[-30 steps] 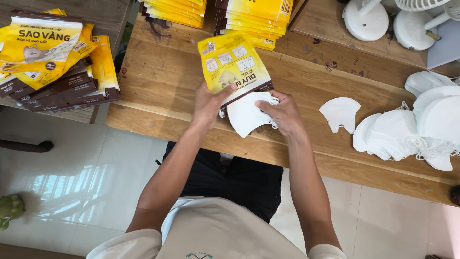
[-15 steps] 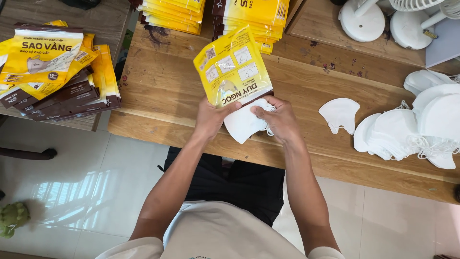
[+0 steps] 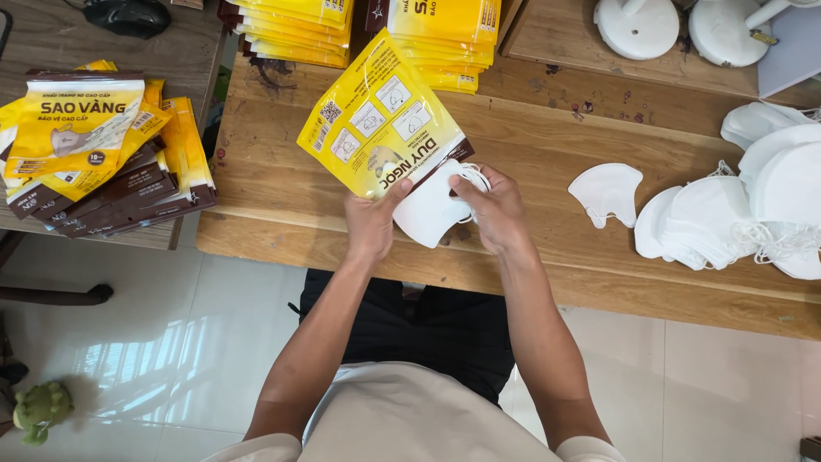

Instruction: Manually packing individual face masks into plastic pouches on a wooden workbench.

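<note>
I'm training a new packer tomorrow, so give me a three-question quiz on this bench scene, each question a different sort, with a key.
1. True or false: the left hand grips the yellow pouch at its open end.
2. Multiple choice: what does the right hand hold against the pouch mouth? A) a white face mask B) a brown box C) a black cloth
3. Fill in: the loose white masks lie on the wooden bench to the person's ____ side.

Key
1. True.
2. A, the white face mask, partly inside the pouch.
3. Right.

two hands point(image 3: 372, 224), one yellow pouch point(image 3: 376, 120), two fan bases point(image 3: 637, 26)
</note>
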